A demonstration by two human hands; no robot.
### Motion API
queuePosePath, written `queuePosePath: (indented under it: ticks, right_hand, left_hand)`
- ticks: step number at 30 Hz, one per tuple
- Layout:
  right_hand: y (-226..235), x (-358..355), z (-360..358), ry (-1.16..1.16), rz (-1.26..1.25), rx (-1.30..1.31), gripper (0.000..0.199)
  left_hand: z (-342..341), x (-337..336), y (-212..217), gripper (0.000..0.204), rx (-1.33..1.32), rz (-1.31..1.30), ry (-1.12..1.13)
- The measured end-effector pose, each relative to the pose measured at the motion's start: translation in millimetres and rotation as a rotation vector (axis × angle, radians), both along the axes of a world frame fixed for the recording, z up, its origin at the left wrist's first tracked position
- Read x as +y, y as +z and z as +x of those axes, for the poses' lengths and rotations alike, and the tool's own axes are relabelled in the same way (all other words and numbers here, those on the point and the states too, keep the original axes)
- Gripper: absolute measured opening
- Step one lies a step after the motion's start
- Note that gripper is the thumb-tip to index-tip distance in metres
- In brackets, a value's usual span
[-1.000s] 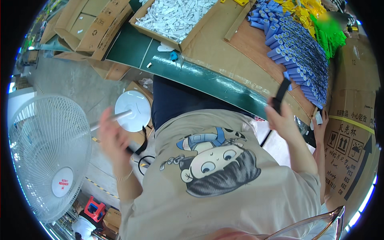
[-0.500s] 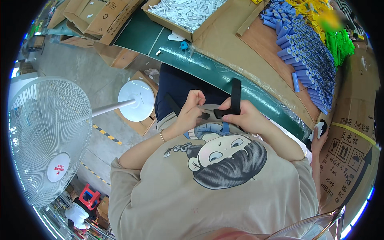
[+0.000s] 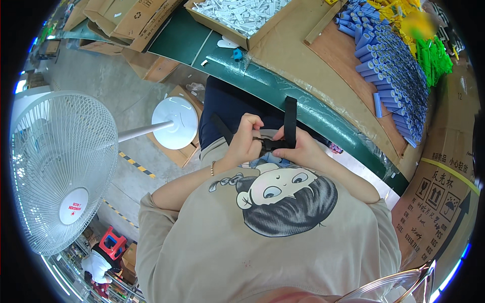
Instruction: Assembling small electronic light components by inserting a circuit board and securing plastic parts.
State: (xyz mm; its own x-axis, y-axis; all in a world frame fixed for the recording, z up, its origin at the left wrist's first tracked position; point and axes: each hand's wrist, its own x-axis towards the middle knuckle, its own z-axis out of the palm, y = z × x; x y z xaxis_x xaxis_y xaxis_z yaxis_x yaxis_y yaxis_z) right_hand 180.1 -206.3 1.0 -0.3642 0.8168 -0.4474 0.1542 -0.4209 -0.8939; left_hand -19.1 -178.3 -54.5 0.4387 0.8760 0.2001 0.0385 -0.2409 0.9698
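In front of my waist, a black plastic buckle (image 3: 268, 145) sits on a black webbing strap, its two parts touching between my hands. My left hand (image 3: 245, 139) is closed on the buckle's left part, fingers curled. With thumb and fingers, my right hand (image 3: 301, 145) grips its right part. A loose strap end (image 3: 290, 117) stands up past the right fingers. Another length of black strap (image 3: 222, 128) runs beside my left wrist. Whether the buckle is fully latched is too small to tell.
Ahead is a green-topped table (image 3: 318, 117) bearing a box of white pieces (image 3: 222, 24) and many blue cylinders (image 3: 386, 83). A white fan (image 3: 65, 171) stands at left. Large cartons (image 3: 434, 202) rise at right. A person (image 3: 98, 262) is at lower left.
The two buckle parts, apart before, have come together between my hands. Another person's hand at the right, by the carton, has left the view. The whole view has shifted slightly.
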Motion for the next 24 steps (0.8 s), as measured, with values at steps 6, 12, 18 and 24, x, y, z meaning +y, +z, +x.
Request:
queuePosePath:
  ticks: [6,12,18,24]
  right_hand:
    - [-25.9,4.4,-12.2,0.019,0.175,0.128,0.037]
    - [-19.8,11.8,-17.6,0.045,0.157,0.153,0.046]
    - [-19.7,-4.4,37.9,0.191,0.102,-0.268,0.018]
    - [46.1,-6.8,89.5,0.446,0.124,-0.635,0.024]
  left_hand:
    - [7.2,1.6,21.9,0.041,0.103,-0.513,-0.140]
    - [13.6,7.6,5.5,0.040,0.144,-0.149,-0.071]
    - [-8.3,23.6,20.6,0.046,0.319,-0.179,-0.539]
    - [-30.5,34.5,48.3,0.034,0.386,-0.207,-0.614]
